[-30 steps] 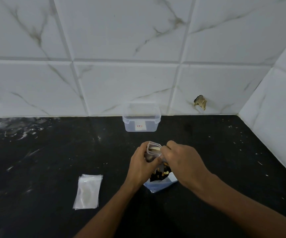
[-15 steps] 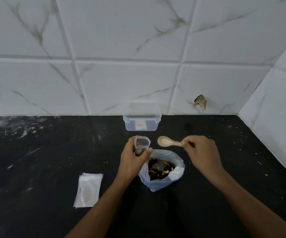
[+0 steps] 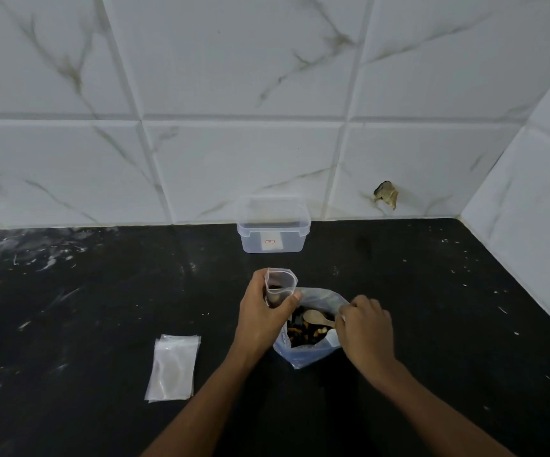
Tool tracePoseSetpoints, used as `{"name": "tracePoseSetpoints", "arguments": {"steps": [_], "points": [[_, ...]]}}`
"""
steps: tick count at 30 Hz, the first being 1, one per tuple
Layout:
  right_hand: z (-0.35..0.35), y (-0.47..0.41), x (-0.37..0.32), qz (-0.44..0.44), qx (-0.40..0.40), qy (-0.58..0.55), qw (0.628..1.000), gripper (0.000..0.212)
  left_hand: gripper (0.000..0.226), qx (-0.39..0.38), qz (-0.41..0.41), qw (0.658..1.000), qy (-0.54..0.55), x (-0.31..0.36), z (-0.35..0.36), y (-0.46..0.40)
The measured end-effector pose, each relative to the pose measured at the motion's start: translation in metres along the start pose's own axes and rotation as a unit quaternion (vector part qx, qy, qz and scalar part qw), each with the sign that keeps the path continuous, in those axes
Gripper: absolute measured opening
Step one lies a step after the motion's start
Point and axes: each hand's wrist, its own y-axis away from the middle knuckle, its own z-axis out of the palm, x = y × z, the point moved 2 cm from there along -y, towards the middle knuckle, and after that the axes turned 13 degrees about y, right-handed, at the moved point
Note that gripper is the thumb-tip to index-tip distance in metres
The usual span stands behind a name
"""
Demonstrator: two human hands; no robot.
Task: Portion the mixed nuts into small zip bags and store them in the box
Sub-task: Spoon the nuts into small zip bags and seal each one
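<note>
My left hand (image 3: pixel 262 316) grips a small clear zip bag (image 3: pixel 280 286), held upright with its mouth open and a few nuts inside. Just right of it stands a larger open plastic bag of mixed nuts (image 3: pixel 306 334) on the black counter. My right hand (image 3: pixel 364 328) holds the handle of a pale wooden spoon (image 3: pixel 316 317), whose bowl dips into the nuts. A clear plastic box (image 3: pixel 273 232) with a small label stands open against the back wall, beyond both hands.
A stack of flat unused zip bags (image 3: pixel 173 369) lies on the black counter (image 3: pixel 102 291) to the left of my left arm. White marbled tile walls close the back and right side. A chipped spot (image 3: pixel 386 194) marks the back wall.
My right hand lifted the spoon out of the small zip bag, swung it right, then lowered it into the big nut bag. My left hand kept the small bag upright.
</note>
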Motion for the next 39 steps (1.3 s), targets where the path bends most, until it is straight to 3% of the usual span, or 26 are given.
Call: {"name": "tracePoseSetpoints", "arguments": {"steps": [3,5,7,12,17,31,39], "points": [[-0.025,-0.003,-0.011,-0.019,0.04,-0.183,0.982,0.024,0.04,0.016,0.002,1.0,-0.003,0.0,0.003,0.0],[-0.044,-0.006,-0.023,-0.024,0.002,-0.339,0.94,0.028,0.04,0.024,0.008,1.0,0.003,0.002,0.006,0.0],[-0.055,-0.008,-0.034,-0.031,-0.041,-0.397,0.916,0.029,0.041,0.024,0.014,1.0,0.002,0.005,0.009,0.001],[-0.064,-0.016,-0.036,-0.052,0.011,-0.394,0.918,0.01,0.046,-0.015,0.019,1.0,0.007,0.014,0.011,0.001],[-0.071,-0.026,-0.021,-0.073,0.014,-0.384,0.92,0.014,0.02,-0.068,-0.011,0.994,0.084,0.024,-0.002,-0.005],[-0.086,-0.033,-0.008,-0.051,-0.002,-0.528,0.847,0.01,0.013,-0.032,0.003,0.988,0.149,0.045,-0.004,-0.018],[-0.089,-0.033,-0.012,-0.083,0.008,-0.532,0.843,0.01,0.013,-0.055,0.016,0.986,0.155,0.054,-0.003,-0.019]]}}
